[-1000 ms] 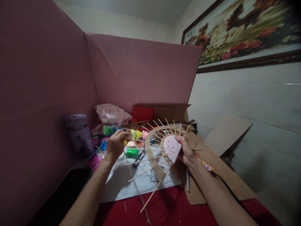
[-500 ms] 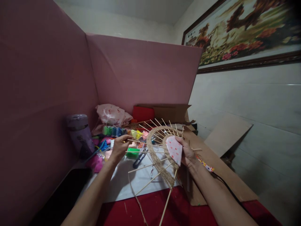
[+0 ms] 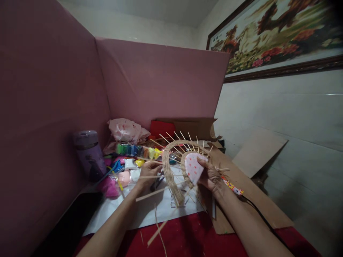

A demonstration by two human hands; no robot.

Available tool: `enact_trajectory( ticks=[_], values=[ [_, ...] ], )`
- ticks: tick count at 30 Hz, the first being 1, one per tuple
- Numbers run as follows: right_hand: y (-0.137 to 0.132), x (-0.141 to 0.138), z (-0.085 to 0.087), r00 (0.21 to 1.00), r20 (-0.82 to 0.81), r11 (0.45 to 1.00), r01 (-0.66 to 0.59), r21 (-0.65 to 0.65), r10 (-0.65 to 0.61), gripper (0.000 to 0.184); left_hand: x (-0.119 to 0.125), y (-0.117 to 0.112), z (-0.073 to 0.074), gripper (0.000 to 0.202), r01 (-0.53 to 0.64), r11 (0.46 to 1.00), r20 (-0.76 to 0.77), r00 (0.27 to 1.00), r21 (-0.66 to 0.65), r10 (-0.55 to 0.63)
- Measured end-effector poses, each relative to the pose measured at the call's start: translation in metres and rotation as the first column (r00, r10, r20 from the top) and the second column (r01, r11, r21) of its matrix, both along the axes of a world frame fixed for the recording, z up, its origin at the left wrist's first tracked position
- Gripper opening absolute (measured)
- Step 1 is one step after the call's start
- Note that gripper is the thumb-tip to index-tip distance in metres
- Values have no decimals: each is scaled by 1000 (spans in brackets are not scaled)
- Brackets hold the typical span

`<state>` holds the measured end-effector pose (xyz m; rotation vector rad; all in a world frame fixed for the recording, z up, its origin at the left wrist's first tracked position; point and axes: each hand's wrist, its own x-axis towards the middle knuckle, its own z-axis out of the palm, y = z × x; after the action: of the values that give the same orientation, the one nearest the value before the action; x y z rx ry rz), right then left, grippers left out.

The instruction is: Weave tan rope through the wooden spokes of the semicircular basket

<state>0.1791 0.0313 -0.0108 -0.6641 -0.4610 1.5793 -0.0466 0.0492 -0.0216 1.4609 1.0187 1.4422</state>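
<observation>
A half-round weaving (image 3: 168, 167) of tan twine runs over thin wooden sticks that fan outward. At its centre is a white fabric piece (image 3: 193, 167) with red dots. My right hand (image 3: 211, 175) grips this centre, thumb on the fabric and the other fingers behind it. On the left, my left hand (image 3: 149, 174) is among the sticks beside the outer twine band, its fingers closed around a stick; the fingertips are partly hidden. A loose length of twine (image 3: 160, 232) hangs below the weaving.
A purple tumbler (image 3: 89, 155) stands at the left, beside colourful packets of soft clay (image 3: 130, 164) on a white sheet (image 3: 107, 217). A cardboard sheet (image 3: 252, 200) lies at the right on the red cloth (image 3: 187, 235). Pink panels (image 3: 160, 82) enclose the back and left.
My left hand has moved right and slightly down, from a stick's outer end to close by the twine band. The weaving has tilted and shifted a little left in my right hand.
</observation>
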Motion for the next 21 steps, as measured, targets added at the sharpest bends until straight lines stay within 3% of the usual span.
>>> enact_trajectory(
  ticks=[4, 8, 15, 21],
  values=[
    [0, -3, 0, 998, -51, 999, 32, 20, -30, 28, 13, -7, -3, 8, 79, 997, 5, 997, -18, -79],
    [-4, -7, 3, 996, -89, 1000, 18, 18, -17, 21, 26, -15, -5, 10, 142, 989, -35, 989, -29, -143],
    [-7, -14, -1, 981, -141, 986, -115, 117, 131, 21, 42, -30, -9, 24, 130, 990, -246, 959, -54, -140],
    [-8, -18, -4, 975, -184, 988, -100, 120, 122, 22, 46, -37, -11, 29, 150, 989, -434, 891, -5, -138]
  ],
)
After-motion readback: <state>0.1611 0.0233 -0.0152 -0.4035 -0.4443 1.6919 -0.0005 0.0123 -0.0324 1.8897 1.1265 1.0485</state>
